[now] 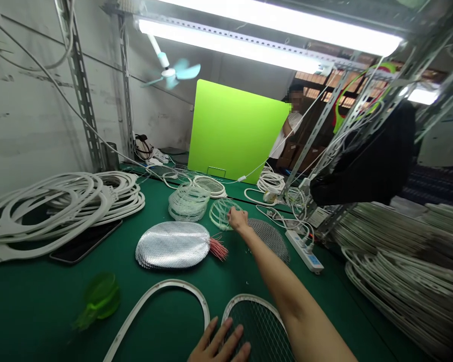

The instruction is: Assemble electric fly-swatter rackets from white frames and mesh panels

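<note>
My left hand [221,344] lies at the bottom edge with its fingers spread. Its fingertips reach the rim of a white oval racket frame with mesh [254,301]. My right hand [238,219] is stretched forward, fingers pinched at the edge of a small pile of thin translucent rings [219,215]. Whether one ring or more is between the fingers is hard to make out. A bare white oval frame [169,284] lies left of my left hand. Nearer the middle are a stack of silver mesh ovals [173,245] and a bundle of red wires [218,248].
White frames [98,201] are heaped at left over a dark tablet-like slab [86,244]. More translucent rings [189,201], a grey mesh stack [268,236] and a power strip [305,254] lie farther off. A green panel [237,130] stands behind; a person [289,125] is beyond it.
</note>
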Motion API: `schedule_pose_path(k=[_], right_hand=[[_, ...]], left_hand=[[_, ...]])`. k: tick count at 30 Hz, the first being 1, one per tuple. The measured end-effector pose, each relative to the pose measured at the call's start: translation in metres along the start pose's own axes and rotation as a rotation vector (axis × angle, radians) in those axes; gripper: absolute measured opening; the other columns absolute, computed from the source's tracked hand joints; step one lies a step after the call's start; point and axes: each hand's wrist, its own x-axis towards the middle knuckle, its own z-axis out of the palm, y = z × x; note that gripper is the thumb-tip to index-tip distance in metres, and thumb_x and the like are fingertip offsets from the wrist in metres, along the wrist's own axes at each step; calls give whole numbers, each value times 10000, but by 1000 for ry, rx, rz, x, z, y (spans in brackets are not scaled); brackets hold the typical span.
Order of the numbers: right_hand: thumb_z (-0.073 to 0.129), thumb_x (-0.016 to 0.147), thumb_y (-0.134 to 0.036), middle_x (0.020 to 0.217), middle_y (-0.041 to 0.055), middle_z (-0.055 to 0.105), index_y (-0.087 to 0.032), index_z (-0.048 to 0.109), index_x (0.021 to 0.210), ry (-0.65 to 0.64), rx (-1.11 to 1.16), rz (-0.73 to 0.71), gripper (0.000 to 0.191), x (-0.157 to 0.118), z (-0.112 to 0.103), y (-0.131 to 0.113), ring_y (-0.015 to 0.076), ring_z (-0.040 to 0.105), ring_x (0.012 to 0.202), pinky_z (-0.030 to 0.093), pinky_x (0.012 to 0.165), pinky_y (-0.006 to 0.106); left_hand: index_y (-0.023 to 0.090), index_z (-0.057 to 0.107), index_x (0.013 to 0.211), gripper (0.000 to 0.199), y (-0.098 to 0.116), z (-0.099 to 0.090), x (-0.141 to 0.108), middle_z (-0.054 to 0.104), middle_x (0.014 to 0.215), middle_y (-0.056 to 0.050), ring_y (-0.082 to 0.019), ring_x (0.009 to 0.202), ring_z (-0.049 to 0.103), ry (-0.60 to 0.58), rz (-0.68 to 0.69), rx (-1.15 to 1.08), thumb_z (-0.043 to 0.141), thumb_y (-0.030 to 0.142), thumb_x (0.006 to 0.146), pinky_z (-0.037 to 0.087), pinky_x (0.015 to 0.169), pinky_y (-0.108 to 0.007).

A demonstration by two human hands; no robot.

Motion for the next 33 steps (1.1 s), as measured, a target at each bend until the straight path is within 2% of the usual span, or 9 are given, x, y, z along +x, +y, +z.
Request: schedule_pose_path(k=[4, 8, 11, 13, 17, 21, 24, 29, 33], right_hand=[[506, 978, -363, 1034, 55, 650, -168, 568, 1172, 101, 147, -167, 282, -42, -51, 6, 181, 635, 891, 516, 821, 375], [473, 983, -357, 922, 14, 686, -235, 607, 1060, 104, 278, -325, 197, -151, -81, 24, 163, 639, 845, 488, 761, 272], [491, 968, -246, 936, 38, 671, -232, 638, 980, 103, 318, -443, 148, -257, -71, 38, 181, 621, 881, 490, 753, 289], [445, 976, -170, 888, 42, 646, -236, 630, 996, 108, 264, -444, 198, -321, -52, 47, 169, 602, 795, 471, 644, 270], [408, 978, -134, 831, 52, 616, -228, 606, 996, 174, 114, -373, 220, -396, -14, 60, 173, 565, 703, 428, 573, 283], [427, 984, -206, 768, 45, 583, -226, 602, 941, 222, 60, -394, 181, -410, 9, 56, 168, 540, 646, 395, 547, 287], [410, 985, -208, 748, 39, 571, -216, 595, 902, 250, 42, -427, 203, -402, 26, 45, 161, 516, 634, 376, 553, 288], [349, 984, -133, 733, 36, 555, -202, 583, 864, 326, 52, -406, 272, -390, 46, 40, 167, 481, 635, 326, 554, 301], [399, 959, -97, 756, 33, 555, -203, 592, 903, 225, 20, -401, 227, -389, 44, 41, 168, 486, 650, 342, 571, 299]], left_hand=[[300, 309, 1499, 696, 1, -21, 7, 407, 1484, -26, -291, 1333, 452, -308, -39, -297, 432, 646, 908, 329, 1132, -451], [258, 348, 1486, 791, -1, -59, 30, 339, 1536, -83, -368, 1406, 307, -506, -166, -503, 420, 727, 854, 117, 1168, -599], [240, 489, 1400, 663, -6, -73, 47, 462, 1466, -95, -362, 1362, 382, -541, -182, -565, 414, 665, 897, 104, 1166, -602], [261, 556, 1327, 480, -11, -76, 52, 551, 1388, -64, -314, 1313, 447, -514, -213, -612, 414, 529, 956, 197, 1156, -564], [239, 646, 1163, 300, -27, -81, 60, 671, 1177, -41, -212, 1127, 574, -423, -437, -711, 436, 281, 953, 457, 977, -358], [241, 667, 1096, 333, -45, -82, 84, 706, 1051, -23, -181, 935, 649, -366, -771, -705, 407, 402, 963, 510, 767, -266], [248, 691, 1060, 323, -46, -66, 109, 717, 1043, -9, -185, 925, 656, -400, -730, -701, 466, 445, 936, 492, 758, -255], [243, 729, 902, 160, -38, -31, 130, 733, 943, -6, -192, 874, 658, -454, -699, -620, 588, 311, 866, 459, 731, -259], [229, 720, 863, 149, -38, -20, 133, 729, 911, -11, -186, 841, 657, -483, -704, -568, 600, 316, 853, 447, 685, -244]])
